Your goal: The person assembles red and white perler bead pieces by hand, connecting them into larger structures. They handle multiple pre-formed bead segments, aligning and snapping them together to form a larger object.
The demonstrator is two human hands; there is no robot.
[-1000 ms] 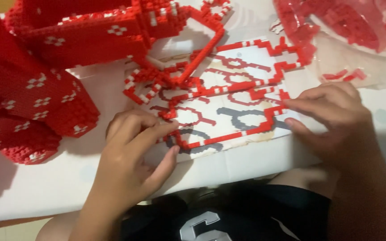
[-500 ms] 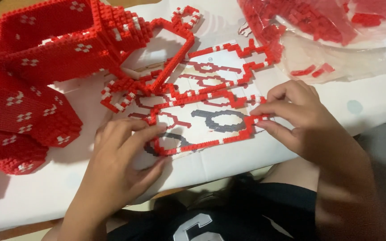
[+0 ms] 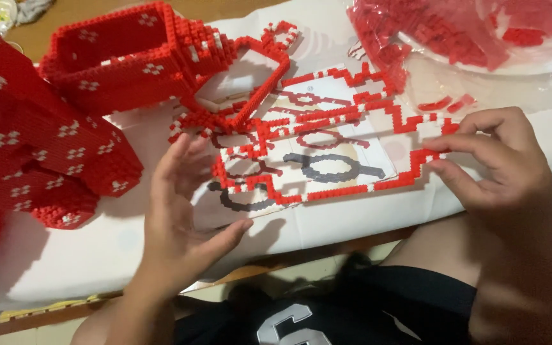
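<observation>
A flat frame of small red and white bricks (image 3: 346, 189) lies over a printed sheet with grey and dark red outlines (image 3: 333, 167) on the white table cover (image 3: 65, 255). My right hand (image 3: 499, 163) pinches the frame's right end between thumb and fingers. My left hand (image 3: 183, 211) is spread at the frame's left end, fingertips at its edge and thumb under the sheet's near edge.
A large red brick build with white dot patterns (image 3: 39, 147) fills the left. A hollow red box section (image 3: 129, 54) stands behind it. Clear bags of loose red bricks (image 3: 474, 32) lie at the back right. The table's near edge runs just before my lap.
The view has shifted, so the frame sits lower and nearer. My left hand has opened from flat on the sheet to fingers spread and raised. My right hand keeps its pinch on the right end.
</observation>
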